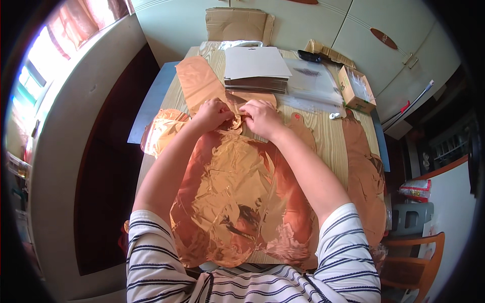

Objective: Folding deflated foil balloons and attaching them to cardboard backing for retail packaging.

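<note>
A large uninflated rose-gold foil balloon [235,169] lies creased across the near half of the table, its lower edge close to my body. At its narrow far end, both hands grip the gathered foil. My left hand [212,115] has its fingers curled and pressed on the crumpled part. Just to the right, my right hand [261,119] pinches the same bunch, its fingertips mostly hidden behind the knuckles. Another flat foil piece [198,83] stretches away beyond my left hand. A shiny foil part [164,132] hangs over the left table edge.
Beyond my hands stands a stack of white-topped cards [257,63]. Clear plastic bags [316,83] and an open cardboard box [357,90] sit right of it. More foil [365,177] runs along the right edge of the wooden table [331,144]. A wooden chair [429,262] stands lower right.
</note>
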`<action>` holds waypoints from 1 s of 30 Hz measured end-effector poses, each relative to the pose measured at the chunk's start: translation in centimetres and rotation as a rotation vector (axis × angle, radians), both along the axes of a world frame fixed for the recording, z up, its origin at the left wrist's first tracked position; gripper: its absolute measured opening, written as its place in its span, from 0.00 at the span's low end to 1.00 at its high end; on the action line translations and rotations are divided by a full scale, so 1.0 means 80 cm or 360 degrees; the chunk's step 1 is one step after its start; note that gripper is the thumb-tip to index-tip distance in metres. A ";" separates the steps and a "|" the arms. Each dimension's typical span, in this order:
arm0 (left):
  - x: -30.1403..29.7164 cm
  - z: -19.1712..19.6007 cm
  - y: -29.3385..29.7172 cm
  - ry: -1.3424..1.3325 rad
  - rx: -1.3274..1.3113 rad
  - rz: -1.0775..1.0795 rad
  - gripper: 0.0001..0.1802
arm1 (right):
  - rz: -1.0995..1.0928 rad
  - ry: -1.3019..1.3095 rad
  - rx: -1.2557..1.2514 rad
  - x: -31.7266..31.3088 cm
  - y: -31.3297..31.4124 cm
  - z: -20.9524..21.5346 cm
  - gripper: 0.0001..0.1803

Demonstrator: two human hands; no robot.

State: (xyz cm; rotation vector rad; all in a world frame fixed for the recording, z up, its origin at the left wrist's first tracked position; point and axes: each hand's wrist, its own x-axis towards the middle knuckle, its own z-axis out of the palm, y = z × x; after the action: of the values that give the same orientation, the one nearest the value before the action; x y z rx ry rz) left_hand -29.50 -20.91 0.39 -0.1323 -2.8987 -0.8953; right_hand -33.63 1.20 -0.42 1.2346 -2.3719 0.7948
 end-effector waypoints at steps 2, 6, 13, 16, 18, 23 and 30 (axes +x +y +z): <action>-0.004 0.020 0.003 -0.0203 -0.0028 0.0023 0.19 | 0.0045 0.0129 -0.0025 0.004 -0.005 -0.004 0.11; 0.004 0.036 0.004 -0.0129 0.0080 0.0006 0.16 | 0.0110 0.0106 0.0048 -0.002 -0.017 -0.006 0.08; 0.064 0.025 -0.001 0.0859 -0.0179 -0.0393 0.07 | -0.0091 -0.0478 -0.0058 -0.009 -0.020 0.001 0.07; 0.069 0.018 0.004 0.0845 -0.0167 -0.0610 0.10 | -0.0219 -0.0487 0.0056 -0.019 -0.024 0.006 0.10; 0.065 0.007 0.008 0.0757 -0.0237 -0.0594 0.10 | -0.0224 -0.0593 0.0182 -0.014 -0.032 0.023 0.11; 0.054 0.012 0.011 0.0509 -0.0674 -0.0585 0.13 | -0.0168 -0.0747 0.0162 -0.025 -0.032 0.026 0.13; 0.053 0.010 0.008 0.0518 -0.0446 -0.0798 0.14 | -0.0126 -0.0678 0.0049 -0.031 -0.031 0.018 0.12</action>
State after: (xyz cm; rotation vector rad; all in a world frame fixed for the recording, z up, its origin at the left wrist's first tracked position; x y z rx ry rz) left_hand -25.28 -20.28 1.19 -0.9627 -2.6926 -0.4472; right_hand -36.09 -1.28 1.00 1.0567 -2.7545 1.0892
